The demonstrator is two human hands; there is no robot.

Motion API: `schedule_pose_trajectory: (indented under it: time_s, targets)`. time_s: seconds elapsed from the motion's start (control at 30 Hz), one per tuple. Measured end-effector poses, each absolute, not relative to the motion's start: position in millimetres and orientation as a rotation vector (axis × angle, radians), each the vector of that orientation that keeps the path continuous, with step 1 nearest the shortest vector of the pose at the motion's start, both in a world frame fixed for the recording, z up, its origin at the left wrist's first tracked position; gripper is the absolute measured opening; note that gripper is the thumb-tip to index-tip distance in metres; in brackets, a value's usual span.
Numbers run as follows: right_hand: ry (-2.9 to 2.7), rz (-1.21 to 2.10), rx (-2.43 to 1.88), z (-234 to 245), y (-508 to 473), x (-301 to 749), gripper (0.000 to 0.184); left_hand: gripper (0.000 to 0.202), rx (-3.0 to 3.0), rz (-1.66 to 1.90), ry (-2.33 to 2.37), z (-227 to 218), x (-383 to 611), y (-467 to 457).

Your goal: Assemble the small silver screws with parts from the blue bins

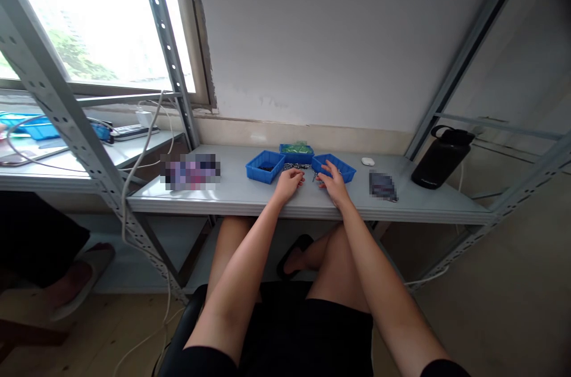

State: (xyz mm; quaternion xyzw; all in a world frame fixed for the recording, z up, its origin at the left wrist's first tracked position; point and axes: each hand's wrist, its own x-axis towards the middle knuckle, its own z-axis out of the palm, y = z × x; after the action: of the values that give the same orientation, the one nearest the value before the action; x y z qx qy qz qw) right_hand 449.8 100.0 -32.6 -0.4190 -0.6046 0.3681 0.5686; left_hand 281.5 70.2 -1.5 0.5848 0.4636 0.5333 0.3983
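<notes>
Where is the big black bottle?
In the head view, the black bottle lies tilted at the far right of the grey shelf, right of the blue bins.

Blue bins: matt plastic. Shelf top: smooth, faintly glossy grey. Uprights: perforated painted metal. Bottle: matt black. Floor: pale wood.

Daylight from overexposed window upper left; room dimmer at right; wide-angle bending at edges; soft detail.
</notes>
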Motion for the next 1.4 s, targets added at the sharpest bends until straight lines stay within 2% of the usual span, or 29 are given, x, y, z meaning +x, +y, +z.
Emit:
schedule_pose_trajectory:
  time_s: [0.27, 0.47, 0.63, 0.8, 1.07, 1.4]
  targets:
    - [-1.516, 0.777, -0.996, -27, 94, 446, 0.065, 0.016, 1.478, 1.364, 1.167, -4, 281, 72]
    - [-1.604, 0.420, -0.971, -16, 77, 442, 0.050, 0.015, 1.486, 1.377, 1.149, -3, 281, 71]
    - [-1.549, 0.224, -0.956, -16, 64, 441, 0.053, 0.016, 1.503, 1.377, 1.153, -4, 281, 72]
    - [-1.527, 0.150, -0.968, -14, 70, 440, 0.053, 0.015, 1.486, 1.377, 1.146, -5, 281, 73]
    - [-1.982, 0.154, -1.095, -13, 89, 426, 0.049, 0.016, 1.522, 1.394, 1.104, -5, 280, 72]
    - [-2.087, 0.110, -1.284, -28, 102, 428, 0.045, 0.016, 1.497, 1.392, 1.106, -6, 280, 75]
